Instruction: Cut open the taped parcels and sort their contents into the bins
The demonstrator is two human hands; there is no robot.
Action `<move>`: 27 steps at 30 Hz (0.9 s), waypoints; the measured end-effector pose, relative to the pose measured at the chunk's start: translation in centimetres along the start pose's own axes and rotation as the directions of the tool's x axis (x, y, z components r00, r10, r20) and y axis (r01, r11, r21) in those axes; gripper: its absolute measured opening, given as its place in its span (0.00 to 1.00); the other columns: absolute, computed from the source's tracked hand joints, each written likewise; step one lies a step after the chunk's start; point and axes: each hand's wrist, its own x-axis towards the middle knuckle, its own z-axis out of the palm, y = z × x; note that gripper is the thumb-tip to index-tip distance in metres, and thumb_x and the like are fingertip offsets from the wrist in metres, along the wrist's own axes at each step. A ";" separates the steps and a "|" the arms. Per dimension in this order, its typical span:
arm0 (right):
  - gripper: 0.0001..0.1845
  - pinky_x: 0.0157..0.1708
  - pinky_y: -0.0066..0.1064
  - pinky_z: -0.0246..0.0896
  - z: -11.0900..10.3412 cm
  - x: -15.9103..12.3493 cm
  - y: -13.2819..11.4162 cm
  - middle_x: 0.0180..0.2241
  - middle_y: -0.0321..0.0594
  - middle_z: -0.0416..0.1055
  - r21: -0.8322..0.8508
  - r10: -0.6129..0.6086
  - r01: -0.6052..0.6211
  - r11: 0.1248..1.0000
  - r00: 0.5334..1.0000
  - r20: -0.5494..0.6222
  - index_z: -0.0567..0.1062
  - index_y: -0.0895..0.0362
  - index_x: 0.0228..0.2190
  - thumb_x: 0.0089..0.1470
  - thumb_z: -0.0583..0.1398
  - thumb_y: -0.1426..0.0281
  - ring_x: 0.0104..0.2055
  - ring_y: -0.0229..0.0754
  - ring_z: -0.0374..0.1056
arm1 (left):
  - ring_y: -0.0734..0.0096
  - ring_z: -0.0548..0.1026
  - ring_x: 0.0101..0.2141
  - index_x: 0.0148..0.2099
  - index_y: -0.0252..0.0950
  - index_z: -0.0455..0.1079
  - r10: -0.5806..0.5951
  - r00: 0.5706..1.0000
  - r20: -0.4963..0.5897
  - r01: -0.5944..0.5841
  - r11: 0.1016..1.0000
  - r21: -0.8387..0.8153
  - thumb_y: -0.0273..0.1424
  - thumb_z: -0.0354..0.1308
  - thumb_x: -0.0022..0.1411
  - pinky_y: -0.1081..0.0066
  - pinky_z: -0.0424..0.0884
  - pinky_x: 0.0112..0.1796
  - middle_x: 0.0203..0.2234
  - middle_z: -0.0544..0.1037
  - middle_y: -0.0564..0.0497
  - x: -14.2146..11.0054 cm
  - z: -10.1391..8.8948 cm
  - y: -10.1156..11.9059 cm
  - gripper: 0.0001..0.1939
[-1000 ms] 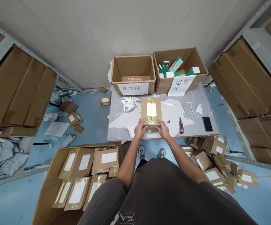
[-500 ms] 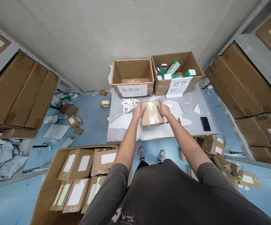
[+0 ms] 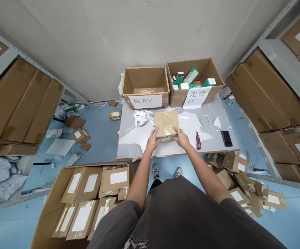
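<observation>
A small taped cardboard box (image 3: pixel 166 123) is at the middle of the white table, clear tape running down its top. My left hand (image 3: pixel 153 139) grips its near left corner, thumb on the near side. At the near right corner my right hand (image 3: pixel 181 139) grips the same box. Both hands are closed on it, though the fingertips underneath are hidden. To the right, on the table, lies a red and black box cutter (image 3: pixel 198 141). Crumpled white plastic (image 3: pixel 141 118) lies just left of the box.
Behind stand two open cartons with paper signs: the left carton (image 3: pixel 145 71) holds a few pink items, the right carton (image 3: pixel 176 100) green and white boxes. A phone (image 3: pixel 226 138) lies at right. A large carton (image 3: pixel 45 207) of parcels stands lower left; discarded boxes (image 3: pixel 243 186) lie lower right.
My hands have shifted from the box's far sides to its near corners, and the box is tilted differently. The box cutter, earlier mostly behind my right forearm, now shows fully.
</observation>
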 end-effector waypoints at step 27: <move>0.34 0.56 0.43 0.66 -3.7 14.8 -1.4 0.60 0.57 0.75 -0.035 0.164 -0.161 0.986 0.949 0.269 0.61 0.56 0.71 0.72 0.56 0.53 0.58 0.58 0.73 | 0.46 0.75 0.62 0.75 0.39 0.62 -0.283 0.951 0.126 0.239 0.930 0.279 0.38 0.54 0.75 0.55 0.68 0.61 0.60 0.79 0.38 14.2 -2.4 1.2 0.30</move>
